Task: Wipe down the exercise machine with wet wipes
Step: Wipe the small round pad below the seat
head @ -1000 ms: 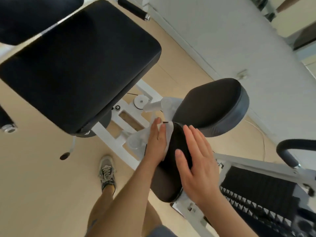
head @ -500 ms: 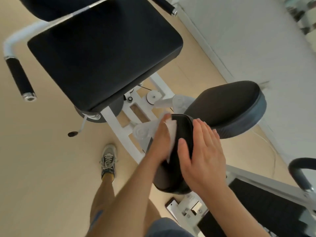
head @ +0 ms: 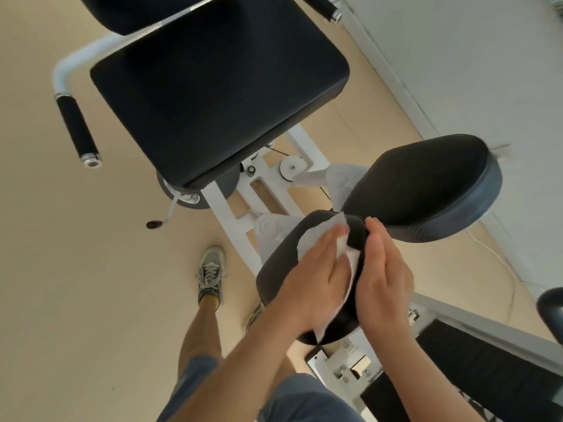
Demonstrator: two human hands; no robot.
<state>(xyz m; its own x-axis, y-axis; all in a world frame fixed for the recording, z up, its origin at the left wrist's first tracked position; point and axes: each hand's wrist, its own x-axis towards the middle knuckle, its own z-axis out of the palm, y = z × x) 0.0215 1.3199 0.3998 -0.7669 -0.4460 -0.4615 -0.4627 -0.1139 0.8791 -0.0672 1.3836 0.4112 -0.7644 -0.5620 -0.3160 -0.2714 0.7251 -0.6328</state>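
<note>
The large black rectangular padded seat (head: 219, 86) of the white-framed exercise machine (head: 240, 214) is seen further right in the view than half a second ago, and more of the black foam handle (head: 77, 126) at its left is shown. The oval black pad (head: 426, 190) near the white wall (head: 487, 71) is unchanged. The smaller black rounded pad (head: 280, 257) below it is now presented more face-on.

The left hand (head: 313, 275) has been moved from that pad's left edge onto its upper face, where it is laid flat. Its fingers (head: 332, 239) are held straight and close together, pressing down rather than curled. The right hand (head: 384, 275), earlier spread over the pad, is now set edge-on against the pad's right side. Its fingers are straight and together, and nothing is gripped.

The crumpled white wet wipe (head: 316, 236) is trapped between the left palm and the pad. One corner is pushed out just beyond the left fingertips, at the pad's top edge, and a long strip is left showing in the gap between the two hands, down to the pad's lower end.

A grey laced sneaker (head: 210, 269) is planted on the beige floor (head: 76, 300) beside the frame.
</note>
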